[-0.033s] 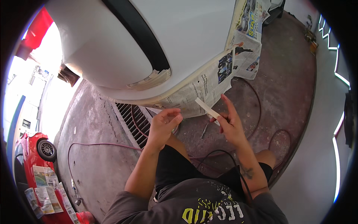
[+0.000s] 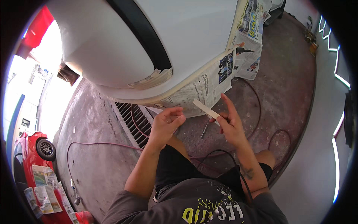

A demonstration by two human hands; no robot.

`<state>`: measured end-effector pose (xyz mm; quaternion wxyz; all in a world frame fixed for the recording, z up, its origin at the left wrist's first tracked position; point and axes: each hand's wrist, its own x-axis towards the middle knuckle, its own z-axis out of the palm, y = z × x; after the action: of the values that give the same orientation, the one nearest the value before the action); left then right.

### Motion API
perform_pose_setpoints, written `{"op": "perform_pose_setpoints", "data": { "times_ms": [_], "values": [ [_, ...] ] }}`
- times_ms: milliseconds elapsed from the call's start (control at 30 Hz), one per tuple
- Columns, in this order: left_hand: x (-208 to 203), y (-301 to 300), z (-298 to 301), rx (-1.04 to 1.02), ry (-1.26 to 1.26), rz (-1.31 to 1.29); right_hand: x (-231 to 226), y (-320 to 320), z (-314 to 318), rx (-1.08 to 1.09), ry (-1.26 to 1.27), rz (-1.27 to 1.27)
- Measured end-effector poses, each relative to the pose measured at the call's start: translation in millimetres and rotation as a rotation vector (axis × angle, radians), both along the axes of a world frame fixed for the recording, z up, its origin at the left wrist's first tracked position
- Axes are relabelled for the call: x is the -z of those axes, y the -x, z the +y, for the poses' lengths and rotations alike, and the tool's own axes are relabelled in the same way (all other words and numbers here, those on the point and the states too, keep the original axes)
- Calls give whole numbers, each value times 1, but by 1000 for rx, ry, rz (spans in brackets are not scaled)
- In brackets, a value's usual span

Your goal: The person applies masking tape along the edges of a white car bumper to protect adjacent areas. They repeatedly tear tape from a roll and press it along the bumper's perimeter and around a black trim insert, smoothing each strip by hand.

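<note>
In my right hand point(image 2: 232, 125), a short pale strip of masking tape point(image 2: 206, 108) is pinched between thumb and fingers, while the index finger points up and away. The strip's free end sticks out to the left, in front of newspaper point(image 2: 194, 89) taped along the lower edge of a white car body panel point(image 2: 186, 37). My left hand point(image 2: 167, 125) is raised just left of the strip, with fingers bent, thumb apart from the index finger and nothing visible between them. A patch of tape point(image 2: 153, 79) covers the end of the panel's black trim point(image 2: 143, 41).
A metal floor grate point(image 2: 132, 121) lies below the panel. Reddish hoses point(image 2: 97, 144) run across the concrete floor, and a thin tool point(image 2: 204, 130) lies beyond my knees. At the left stands a red car part point(image 2: 31, 153) with newspaper on it. A wall with light strips curves along the right.
The tape strip's free end has shifted slightly left. Both hands stay nearly in place, and the panel sits a little differently in view.
</note>
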<state>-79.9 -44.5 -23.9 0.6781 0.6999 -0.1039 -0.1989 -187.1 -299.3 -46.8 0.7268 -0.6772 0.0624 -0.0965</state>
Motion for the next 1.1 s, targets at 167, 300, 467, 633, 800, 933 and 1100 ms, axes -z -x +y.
{"op": "perform_pose_setpoints", "data": {
  "times_ms": [167, 300, 467, 633, 800, 933, 1100],
  "values": [
    [-10, -3, -10, 55, 106, 100, -18, 1, 24, 22, 158, -51],
    [-3, -14, -3, 105, 94, 111, -30, 5, 31, -21, 194, -7],
    [-8, -11, -3, 105, 72, 134, -32, 4, 33, -71, 304, 48],
    [5, -7, -4, 67, 179, 199, -28, 7, 36, -27, 334, 8],
    [7, -7, -2, 85, 168, 203, -22, 14, 37, -24, 213, -72],
    [7, -1, -4, 88, 211, 232, -25, 17, 40, -36, 183, -155],
    [3, 7, -3, 121, 314, 301, -19, 16, 34, -89, 222, -127]
  ]
}}
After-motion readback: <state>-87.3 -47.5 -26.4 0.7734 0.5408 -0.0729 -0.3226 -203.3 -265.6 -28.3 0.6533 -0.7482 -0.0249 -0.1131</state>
